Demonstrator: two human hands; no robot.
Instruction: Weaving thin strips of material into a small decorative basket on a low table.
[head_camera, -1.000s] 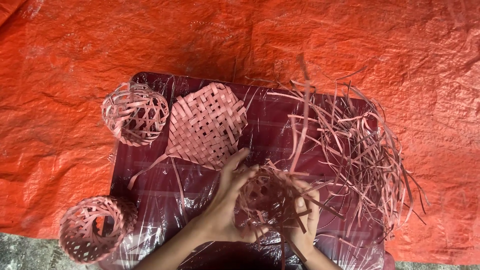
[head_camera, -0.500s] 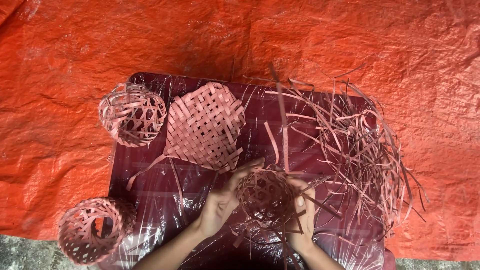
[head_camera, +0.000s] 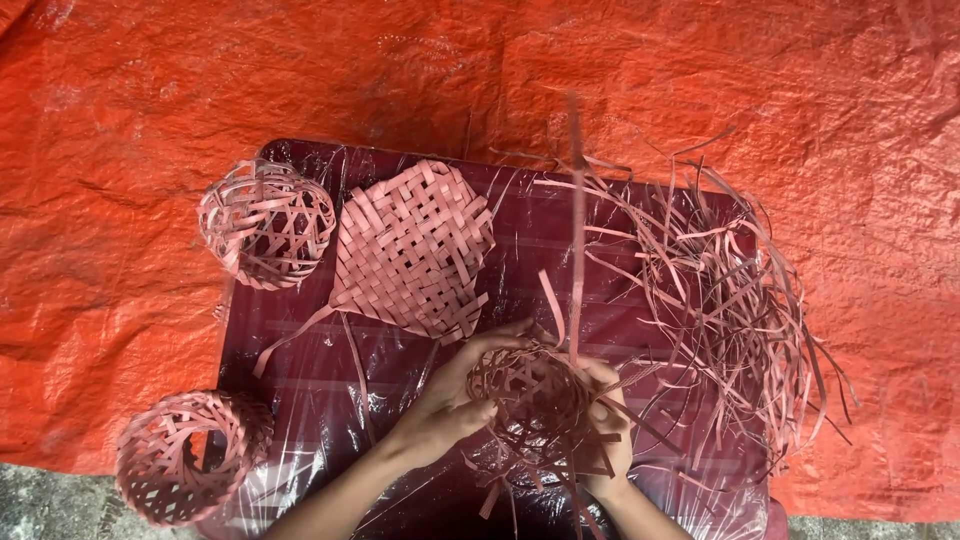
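At 6 o'clock on table (head_camera: 300, 330), left hand (head_camera: 455, 395) and right hand (head_camera: 605, 435) cup half-woven ball (head_camera: 540, 405), fingers curled around it. Strip ends loose; two balls (head_camera: 265, 222) done, loose strips (head_camera: 730, 300) at 3 o'clock.

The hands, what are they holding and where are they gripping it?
Both cup a half-woven round basket of pink strips: the left hand on its left side and rim, the right hand against its right side.
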